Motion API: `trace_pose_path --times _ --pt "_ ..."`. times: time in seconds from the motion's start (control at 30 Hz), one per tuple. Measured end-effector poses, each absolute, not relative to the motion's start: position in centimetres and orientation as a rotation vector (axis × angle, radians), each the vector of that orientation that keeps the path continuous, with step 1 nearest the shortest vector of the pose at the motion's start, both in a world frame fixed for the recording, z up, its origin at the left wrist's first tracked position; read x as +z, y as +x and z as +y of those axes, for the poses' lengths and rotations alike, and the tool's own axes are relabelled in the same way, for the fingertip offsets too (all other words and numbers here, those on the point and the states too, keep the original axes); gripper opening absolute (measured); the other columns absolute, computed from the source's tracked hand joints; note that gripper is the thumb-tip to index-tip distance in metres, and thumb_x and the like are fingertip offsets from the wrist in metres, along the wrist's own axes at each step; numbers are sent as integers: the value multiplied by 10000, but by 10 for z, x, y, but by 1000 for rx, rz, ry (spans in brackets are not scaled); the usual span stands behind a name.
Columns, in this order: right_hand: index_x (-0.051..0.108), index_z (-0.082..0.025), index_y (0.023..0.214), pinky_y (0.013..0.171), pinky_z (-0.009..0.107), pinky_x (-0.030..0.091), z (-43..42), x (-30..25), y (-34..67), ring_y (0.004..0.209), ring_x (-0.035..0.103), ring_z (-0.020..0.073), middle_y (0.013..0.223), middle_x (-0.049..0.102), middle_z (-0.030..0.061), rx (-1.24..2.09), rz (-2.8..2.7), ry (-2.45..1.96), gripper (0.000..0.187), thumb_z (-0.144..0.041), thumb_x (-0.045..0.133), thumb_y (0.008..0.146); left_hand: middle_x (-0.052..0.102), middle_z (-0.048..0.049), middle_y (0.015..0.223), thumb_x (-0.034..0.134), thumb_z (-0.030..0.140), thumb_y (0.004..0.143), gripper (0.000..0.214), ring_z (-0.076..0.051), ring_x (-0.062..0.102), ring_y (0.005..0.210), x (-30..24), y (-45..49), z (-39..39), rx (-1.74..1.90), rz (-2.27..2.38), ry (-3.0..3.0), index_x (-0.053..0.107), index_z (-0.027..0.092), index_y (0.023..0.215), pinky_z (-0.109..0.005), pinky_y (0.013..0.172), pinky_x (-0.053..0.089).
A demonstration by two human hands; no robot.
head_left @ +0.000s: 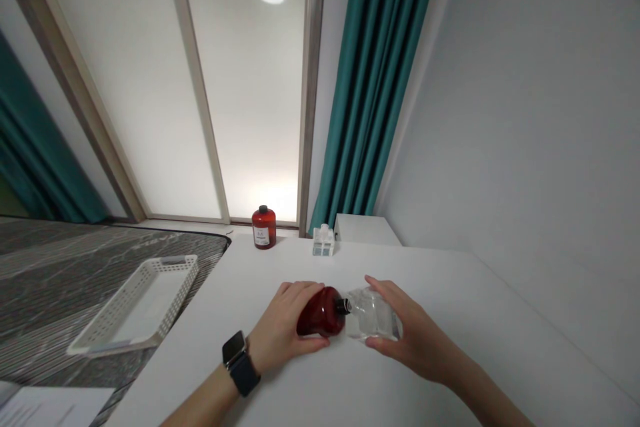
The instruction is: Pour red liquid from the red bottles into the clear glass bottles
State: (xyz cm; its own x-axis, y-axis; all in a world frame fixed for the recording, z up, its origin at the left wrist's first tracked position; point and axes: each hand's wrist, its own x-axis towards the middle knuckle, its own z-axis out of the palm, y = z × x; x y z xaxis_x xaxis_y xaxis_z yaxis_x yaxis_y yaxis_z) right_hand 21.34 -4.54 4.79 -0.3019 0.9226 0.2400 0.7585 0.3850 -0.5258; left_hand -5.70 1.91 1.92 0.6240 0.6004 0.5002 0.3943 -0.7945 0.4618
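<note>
My left hand (287,323) is wrapped round a dark red bottle (327,312), which is tipped on its side with its black neck (343,306) pointing right. A clear bottle or jar (370,315) sits in the grip of my right hand (407,327), its fingers and thumb on either side. The red bottle's neck meets the near side of the clear container; whether it goes inside, I cannot tell. Both are over the white table (320,387). A dark watch is on my left wrist.
Farther back on the table stand a labelled red bottle (263,227) with a black cap and a small clear-and-white bottle (323,240). Behind these is a white box (367,229). At the left, a white perforated basket (175,307) rests on a dark striped surface (65,287), with papers (55,407) nearer me.
</note>
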Motion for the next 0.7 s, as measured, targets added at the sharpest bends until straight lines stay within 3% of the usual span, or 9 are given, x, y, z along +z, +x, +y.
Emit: trace_pose_path --times 0.7 --pt "270 -239 1497 1067 477 427 -44 65 212 1251 503 294 1346 507 140 423 -2231 -1413 889 -187 736 742 616 -92 1246 833 280 663 761 -293 604 1068 18 -55 17 904 830 2429 423 239 1303 -456 913 498"
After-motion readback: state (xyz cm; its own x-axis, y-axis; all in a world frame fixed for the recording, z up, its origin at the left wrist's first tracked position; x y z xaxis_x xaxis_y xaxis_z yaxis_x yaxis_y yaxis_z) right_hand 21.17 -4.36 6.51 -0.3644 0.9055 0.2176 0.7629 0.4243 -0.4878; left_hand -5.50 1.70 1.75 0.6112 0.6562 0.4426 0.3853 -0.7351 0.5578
